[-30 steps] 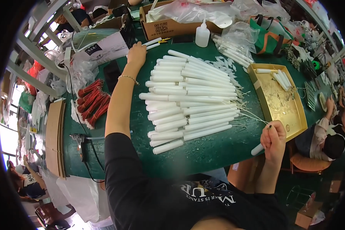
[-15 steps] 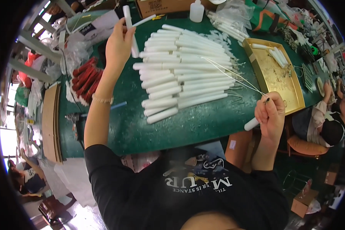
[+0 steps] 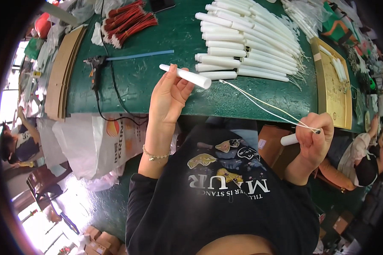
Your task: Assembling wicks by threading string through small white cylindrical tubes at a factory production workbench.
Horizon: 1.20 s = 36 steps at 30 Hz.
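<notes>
Near the table's front edge, my left hand grips a smooth white tube between thumb and fingers. The tube lies tilted, its wider end toward the right. My right hand is closed around another white tube, mostly hidden in the palm. Two thin pale wires run from its pinched fingers toward the left, their far ends close to the left hand's tube but apart from it. A small dark piece shows at the right fingertips. Beyond the hands lie rows of white tubes with thin wires at their right ends.
A black glue gun with a cable and a blue stick lie at left, below red wire bundles. A gold box holding tubes stands at right. Cardboard sheets lean at far left. A co-worker sits at right.
My left hand has come back from the table's far side toward me, bringing the white tube near the wires. The right hand keeps its tube and wires. The view has shifted.
</notes>
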Each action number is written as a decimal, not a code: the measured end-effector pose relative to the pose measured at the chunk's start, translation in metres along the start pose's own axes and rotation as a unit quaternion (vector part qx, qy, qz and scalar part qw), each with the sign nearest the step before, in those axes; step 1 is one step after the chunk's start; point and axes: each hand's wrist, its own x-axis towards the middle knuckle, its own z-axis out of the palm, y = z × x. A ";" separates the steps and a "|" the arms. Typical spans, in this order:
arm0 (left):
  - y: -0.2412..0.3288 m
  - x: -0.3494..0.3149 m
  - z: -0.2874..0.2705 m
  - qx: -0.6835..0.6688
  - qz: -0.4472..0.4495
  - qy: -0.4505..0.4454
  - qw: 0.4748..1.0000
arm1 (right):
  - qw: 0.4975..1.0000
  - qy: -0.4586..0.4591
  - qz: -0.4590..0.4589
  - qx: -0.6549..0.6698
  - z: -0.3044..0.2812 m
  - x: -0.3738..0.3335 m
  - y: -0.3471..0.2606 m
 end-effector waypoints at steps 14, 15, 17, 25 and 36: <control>-0.003 -0.013 -0.011 -0.043 -0.046 -0.025 0.998 | 0.999 -0.022 0.002 0.036 0.016 -0.002 0.005; -0.003 -0.013 -0.011 -0.045 -0.048 -0.024 0.998 | 0.999 -0.023 0.002 0.035 0.017 -0.002 0.005; -0.003 -0.013 -0.010 -0.046 -0.049 -0.026 0.997 | 0.999 -0.033 0.025 -0.017 0.017 0.000 0.005; -0.004 -0.012 -0.008 -0.045 -0.048 -0.021 0.998 | 0.999 -0.028 0.020 -0.015 0.017 0.000 0.003; -0.006 -0.009 -0.011 -0.065 -0.061 -0.033 0.995 | 0.999 -0.030 0.018 -0.014 0.017 -0.001 0.002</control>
